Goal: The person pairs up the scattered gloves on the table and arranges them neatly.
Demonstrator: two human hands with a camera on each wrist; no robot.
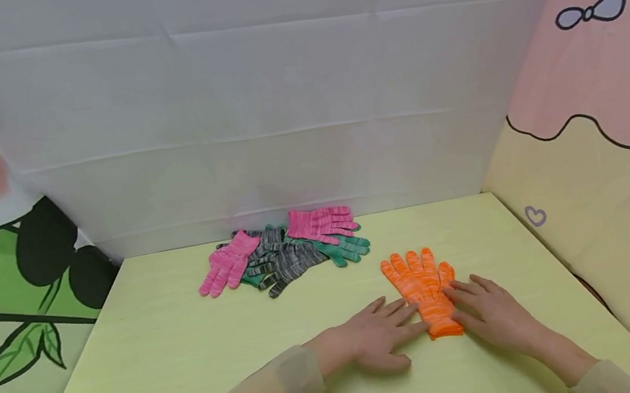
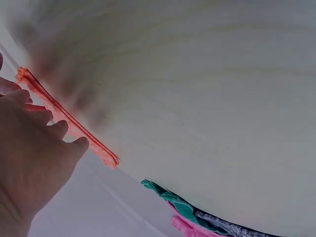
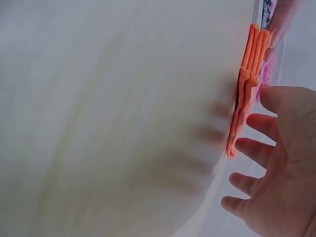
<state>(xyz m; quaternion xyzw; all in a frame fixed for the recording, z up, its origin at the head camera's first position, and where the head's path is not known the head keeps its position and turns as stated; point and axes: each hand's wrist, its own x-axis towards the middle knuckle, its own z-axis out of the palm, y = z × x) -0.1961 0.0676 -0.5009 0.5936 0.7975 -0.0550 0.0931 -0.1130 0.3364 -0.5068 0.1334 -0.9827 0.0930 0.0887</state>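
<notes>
An orange knitted glove [image 1: 428, 294] lies flat on the table, its fingers toward the far side and its cuff toward me. From the right wrist view the glove [image 3: 247, 94] looks thick and layered at the edge. My left hand [image 1: 378, 337] is spread palm down, its fingertips at the left edge of the glove by the cuff. On the opposite side my right hand [image 1: 498, 315] has its fingers extended, with the tips at the glove's right edge. Neither hand grips anything. The underside of the left hand is hidden in the head view.
Toward the back of the pale table [image 1: 194, 365] lies a loose pile of gloves: pink [image 1: 231, 262], grey-black [image 1: 294, 264] and green [image 1: 342, 248]. A white sheet [image 1: 289, 93] hangs behind it. Printed cartoon panels flank both sides.
</notes>
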